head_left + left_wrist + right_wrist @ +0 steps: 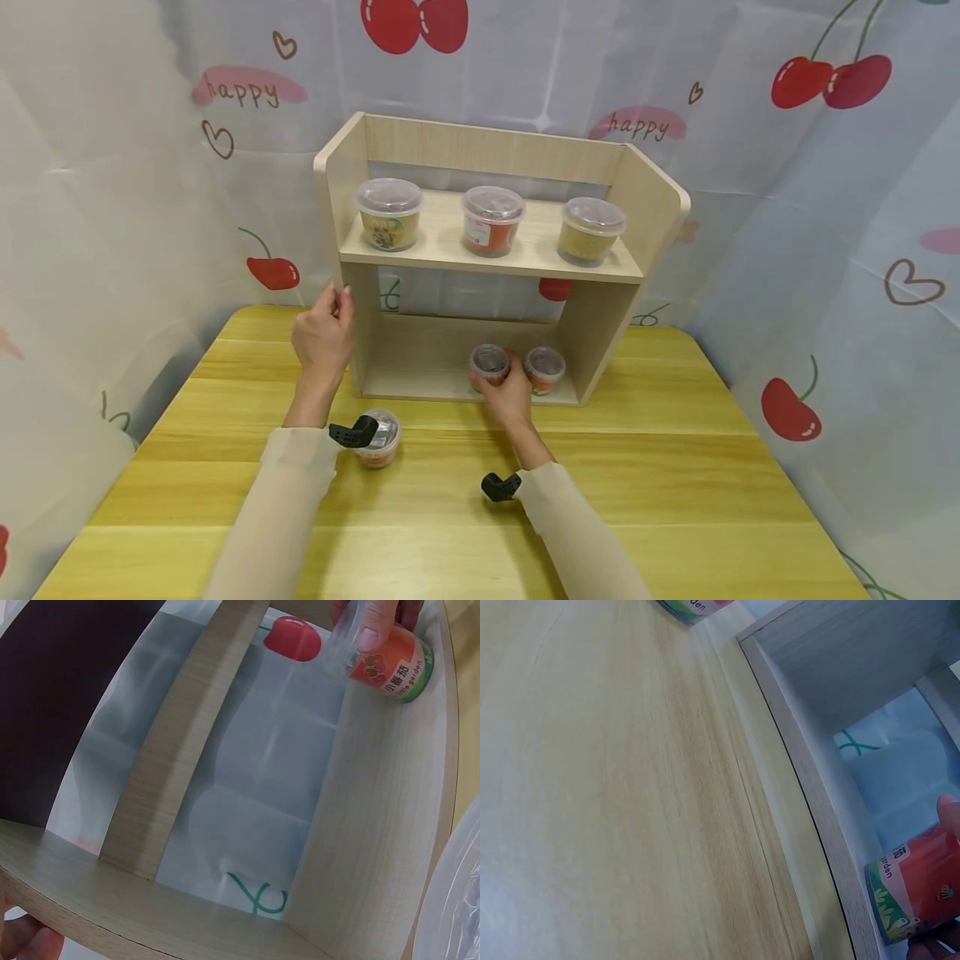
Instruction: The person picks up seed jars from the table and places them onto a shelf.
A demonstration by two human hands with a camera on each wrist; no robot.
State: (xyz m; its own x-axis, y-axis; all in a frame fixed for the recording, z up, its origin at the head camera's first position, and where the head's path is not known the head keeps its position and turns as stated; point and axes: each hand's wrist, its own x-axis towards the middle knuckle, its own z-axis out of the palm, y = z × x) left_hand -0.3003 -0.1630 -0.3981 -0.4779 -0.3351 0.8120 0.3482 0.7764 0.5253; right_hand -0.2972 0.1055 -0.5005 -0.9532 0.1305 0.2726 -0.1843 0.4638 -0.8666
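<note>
My right hand (512, 397) grips a small clear-lidded plastic cup (489, 360) on the lower board of a wooden shelf (491, 267). This cup has a red label with a green base band in the right wrist view (919, 892); the left wrist view shows the thumb against its side. Just right of it stands a similar lidded cup (545, 367). My left hand (324, 333), fingers bent, is at the outer side of the shelf's left panel; whether it grips the panel edge is unclear. Below that hand, another lidded cup (381, 452) sits on the table, partly covered by the wrist camera.
Three larger lidded tubs stand spaced along the upper board: a left yellow tub (390, 218), a middle red tub (491, 223) and a right yellow tub (590, 233). The shelf rests on a yellow wood-grain table (645, 467), with a cherry-print curtain (510, 75) behind.
</note>
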